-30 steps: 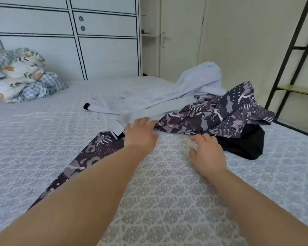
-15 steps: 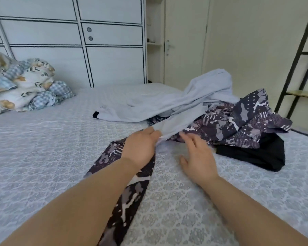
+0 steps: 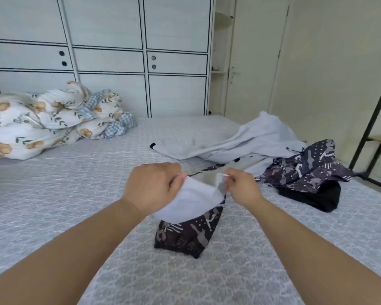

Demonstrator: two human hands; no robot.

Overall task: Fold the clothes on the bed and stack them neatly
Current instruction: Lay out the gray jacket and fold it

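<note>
A light grey garment (image 3: 246, 139) lies spread across the bed (image 3: 75, 194), and one end of it is lifted toward me. My left hand (image 3: 152, 186) grips that end on its left side. My right hand (image 3: 240, 187) pinches its right edge near a white label. A dark camouflage-print garment (image 3: 189, 234) hangs and bunches under the lifted grey end. More of the same dark print (image 3: 306, 170) lies heaped at the right, over a black garment (image 3: 317, 197).
A rolled floral and checked duvet (image 3: 46, 117) lies at the back left of the bed. White wardrobe doors (image 3: 110, 62) stand behind the bed. A black metal shelf frame (image 3: 374, 119) stands at the right, beside a pale door (image 3: 255, 56).
Both hands have taken hold of the grey garment's end and lifted it off the bed toward me. The dark print piece has been dragged along and bunched beneath it.
</note>
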